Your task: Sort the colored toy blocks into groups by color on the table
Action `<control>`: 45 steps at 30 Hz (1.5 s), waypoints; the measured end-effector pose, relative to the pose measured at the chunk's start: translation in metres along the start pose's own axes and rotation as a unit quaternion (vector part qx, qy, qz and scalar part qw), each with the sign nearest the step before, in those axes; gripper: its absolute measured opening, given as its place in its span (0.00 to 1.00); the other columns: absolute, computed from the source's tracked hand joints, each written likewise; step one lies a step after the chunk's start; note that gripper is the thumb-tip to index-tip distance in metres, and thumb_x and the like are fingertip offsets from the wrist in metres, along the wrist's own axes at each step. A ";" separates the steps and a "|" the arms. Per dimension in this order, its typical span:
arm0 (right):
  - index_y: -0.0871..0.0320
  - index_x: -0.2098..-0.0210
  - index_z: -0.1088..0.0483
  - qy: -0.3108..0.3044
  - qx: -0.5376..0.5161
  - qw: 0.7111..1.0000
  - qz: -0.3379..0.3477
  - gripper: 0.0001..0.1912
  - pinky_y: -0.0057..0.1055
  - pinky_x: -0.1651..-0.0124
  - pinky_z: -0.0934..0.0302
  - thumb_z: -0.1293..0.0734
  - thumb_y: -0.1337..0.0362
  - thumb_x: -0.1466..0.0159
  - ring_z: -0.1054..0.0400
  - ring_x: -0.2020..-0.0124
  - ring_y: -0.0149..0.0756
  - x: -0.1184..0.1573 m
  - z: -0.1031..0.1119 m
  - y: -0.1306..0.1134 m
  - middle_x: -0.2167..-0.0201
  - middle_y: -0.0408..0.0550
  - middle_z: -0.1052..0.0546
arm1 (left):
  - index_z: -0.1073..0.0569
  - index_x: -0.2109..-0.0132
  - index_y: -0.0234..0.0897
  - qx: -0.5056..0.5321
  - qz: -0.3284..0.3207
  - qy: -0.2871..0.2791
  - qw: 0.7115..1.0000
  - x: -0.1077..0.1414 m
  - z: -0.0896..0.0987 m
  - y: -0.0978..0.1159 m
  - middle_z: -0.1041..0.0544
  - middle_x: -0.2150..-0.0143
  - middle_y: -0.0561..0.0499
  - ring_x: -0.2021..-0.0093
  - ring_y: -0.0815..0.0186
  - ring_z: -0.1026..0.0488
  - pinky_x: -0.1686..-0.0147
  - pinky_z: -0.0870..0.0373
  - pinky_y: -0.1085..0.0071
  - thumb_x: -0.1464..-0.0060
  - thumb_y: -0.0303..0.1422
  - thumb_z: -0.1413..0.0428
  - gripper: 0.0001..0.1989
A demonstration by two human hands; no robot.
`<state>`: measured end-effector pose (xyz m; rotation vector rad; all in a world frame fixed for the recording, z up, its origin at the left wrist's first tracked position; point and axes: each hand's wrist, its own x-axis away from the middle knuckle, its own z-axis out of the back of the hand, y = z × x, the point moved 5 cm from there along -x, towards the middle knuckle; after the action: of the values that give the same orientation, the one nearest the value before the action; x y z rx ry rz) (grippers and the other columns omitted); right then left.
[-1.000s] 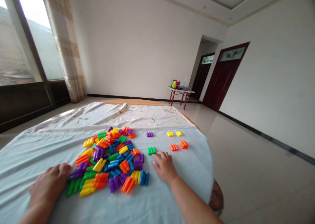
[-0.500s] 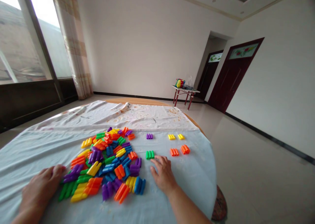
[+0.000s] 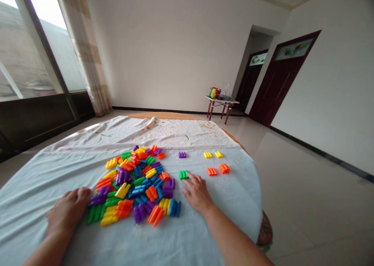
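A heap of ridged plastic pieces in several colours, with a blue piece point(image 3: 175, 208) at its near right edge, lies on the cloth. Left of the heap, my left hand point(image 3: 68, 209) rests on the cloth, its fingertips beside a purple piece point(image 3: 100, 196); whether they touch is unclear. My right hand point(image 3: 198, 192) is right of the heap, fingers apart, fingertips at the right end of a green piece point(image 3: 183, 175). Beyond it lies a small purple piece point(image 3: 182, 155). Further right are two yellow pieces point(image 3: 207, 155) and two orange pieces point(image 3: 212, 171).
The round table bears a light blue cloth point(image 3: 233, 203) and a stained white cloth point(image 3: 189, 135). A small table point(image 3: 222, 100) with bags stands near the far wall. A patterned round object point(image 3: 264, 229) shows beyond the right edge.
The view has shifted, so the table and pieces appear slightly higher and further right. My right hand remains at the green piece, and my left hand remains beside the heap.
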<state>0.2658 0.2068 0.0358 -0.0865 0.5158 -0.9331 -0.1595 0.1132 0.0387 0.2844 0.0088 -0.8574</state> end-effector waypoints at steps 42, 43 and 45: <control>0.59 0.59 0.25 -0.021 -0.329 0.940 -0.089 0.12 0.31 0.60 0.35 0.34 0.60 0.39 0.29 0.64 0.36 -0.018 0.033 0.000 0.64 0.48 0.22 | 0.26 0.54 0.39 0.092 0.023 -0.048 0.994 0.007 -0.001 0.003 0.28 0.47 0.40 0.47 0.52 0.34 0.54 0.39 0.61 0.43 0.45 0.68 0.30; 0.59 0.59 0.25 -0.027 -0.317 0.943 -0.102 0.12 0.32 0.60 0.35 0.35 0.60 0.39 0.29 0.63 0.36 -0.012 0.034 0.012 0.64 0.48 0.22 | 0.25 0.54 0.39 0.091 0.024 -0.045 0.995 0.006 -0.003 0.002 0.28 0.47 0.41 0.47 0.52 0.33 0.55 0.38 0.61 0.44 0.46 0.68 0.30; 0.60 0.60 0.25 -0.048 -0.276 0.952 -0.123 0.11 0.33 0.59 0.35 0.36 0.62 0.39 0.28 0.63 0.37 0.000 0.035 0.032 0.65 0.49 0.21 | 0.25 0.56 0.40 0.087 0.015 -0.031 0.996 0.002 -0.007 -0.003 0.26 0.49 0.42 0.50 0.53 0.31 0.57 0.37 0.62 0.44 0.47 0.69 0.31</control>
<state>0.3056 0.2204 0.0572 -0.7139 0.6747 -0.9976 -0.1596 0.1119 0.0307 0.4212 -0.1283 -0.8378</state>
